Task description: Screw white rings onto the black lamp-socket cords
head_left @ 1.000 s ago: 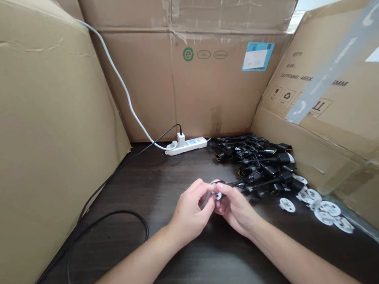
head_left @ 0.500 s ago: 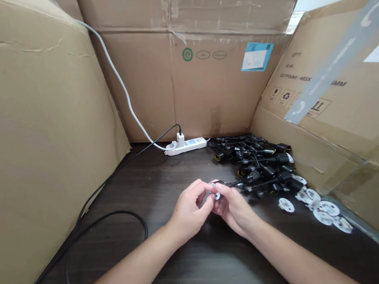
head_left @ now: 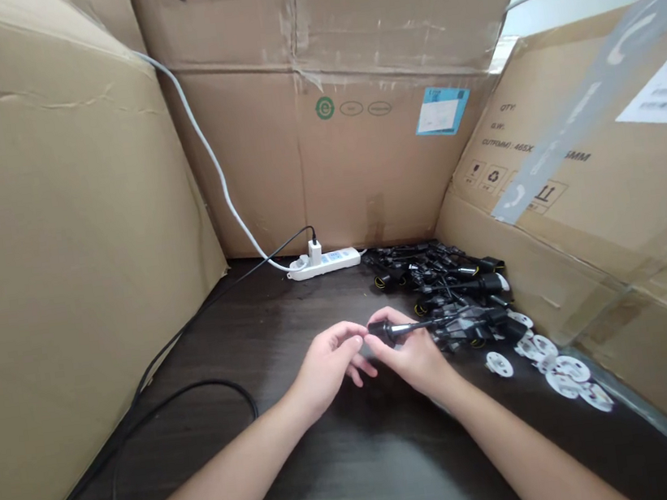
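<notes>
My right hand (head_left: 412, 358) grips a black lamp socket (head_left: 385, 333), and its thin cable runs right into a heap of similar black sockets and cables (head_left: 436, 285). My left hand (head_left: 328, 361) is close beside the socket, its fingers loosely curled and nothing visible in them. Several white round plastic discs (head_left: 562, 371) lie on the dark wooden table (head_left: 312, 458) to the right of my right hand, and one more disc (head_left: 499, 363) lies apart from them.
Cardboard boxes (head_left: 61, 237) wall the left, back and right of the table. A white power strip (head_left: 323, 264) with a plugged-in charger stands against the back box. A coiled black cable (head_left: 177, 418) lies on the left.
My left hand has moved off the socket to the left. The white part seen on the socket no longer shows, and the socket is now held in my right hand. The view has shifted slightly.
</notes>
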`<state>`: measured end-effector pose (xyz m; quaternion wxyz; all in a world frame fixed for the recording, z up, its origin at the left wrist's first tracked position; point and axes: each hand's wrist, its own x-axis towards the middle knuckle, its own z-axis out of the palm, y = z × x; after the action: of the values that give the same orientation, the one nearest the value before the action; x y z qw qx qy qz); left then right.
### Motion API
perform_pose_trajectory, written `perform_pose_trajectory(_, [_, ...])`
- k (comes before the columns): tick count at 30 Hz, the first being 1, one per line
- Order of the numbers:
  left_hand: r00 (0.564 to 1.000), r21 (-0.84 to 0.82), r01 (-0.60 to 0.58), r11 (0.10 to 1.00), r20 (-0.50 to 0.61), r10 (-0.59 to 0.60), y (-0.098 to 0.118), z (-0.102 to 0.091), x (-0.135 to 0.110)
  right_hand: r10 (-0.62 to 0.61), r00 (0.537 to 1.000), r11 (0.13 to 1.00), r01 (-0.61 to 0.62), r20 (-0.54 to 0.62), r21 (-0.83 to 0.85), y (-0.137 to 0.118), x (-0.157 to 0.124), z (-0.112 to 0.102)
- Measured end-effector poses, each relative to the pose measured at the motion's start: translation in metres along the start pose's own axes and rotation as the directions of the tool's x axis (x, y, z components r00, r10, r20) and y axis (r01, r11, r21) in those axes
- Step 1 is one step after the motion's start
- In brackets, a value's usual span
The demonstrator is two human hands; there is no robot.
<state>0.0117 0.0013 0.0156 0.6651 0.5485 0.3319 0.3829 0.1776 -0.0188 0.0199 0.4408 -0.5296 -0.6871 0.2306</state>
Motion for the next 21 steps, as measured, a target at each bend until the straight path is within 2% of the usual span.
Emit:
perform_pose_trajectory(3, [0.999, 0.000, 0.017, 1.000, 0.034, -0.016, -0.004, -0.001, -0.001, 0.004, 0.993, 0.991, 0.012, 0.115, -0.135, -0.002, -0.002, 0.000])
perform_pose_trajectory(6, [0.993, 0.141, -0.054, 0.989, 0.111, 0.038, -0.011, 0.001, -0.006, 0.034, 0.969, 0.965, 0.031, 0.245, -0.260, -0.007, -0.005, 0.001])
perform_pose_trajectory(8, [0.990, 0.189, -0.093, 0.978, 0.121, 0.070, -0.015, 0.003, -0.009, 0.077, 0.962, 0.933, 0.022, 0.261, -0.358, -0.009, -0.007, 0.001])
perform_pose_trajectory(10, [0.994, 0.183, -0.098, 0.978, 0.054, 0.090, -0.016, 0.004, -0.007, 0.092, 0.967, 0.928, 0.003, 0.238, -0.372, -0.010, -0.007, 0.001])
perform_pose_trajectory(12, [0.998, 0.117, -0.058, 0.991, -0.012, 0.060, -0.014, 0.003, -0.004, 0.081, 0.974, 0.960, -0.020, 0.210, -0.278, -0.009, -0.007, 0.004])
perform_pose_trajectory(15, [0.996, -0.040, -0.030, 0.999, -0.087, 0.027, -0.006, -0.001, 0.001, 0.060, 0.975, 0.997, -0.069, 0.213, 0.035, -0.004, -0.006, 0.009])
perform_pose_trajectory(18, [0.992, -0.112, -0.062, 0.992, -0.112, 0.049, -0.002, -0.004, 0.003, 0.052, 0.972, 0.929, -0.132, 0.231, 0.345, -0.003, -0.006, 0.014])
perform_pose_trajectory(21, [0.995, -0.121, -0.070, 0.990, -0.085, 0.060, -0.004, -0.005, 0.002, 0.067, 0.970, 0.867, -0.173, 0.235, 0.468, -0.008, -0.006, 0.017])
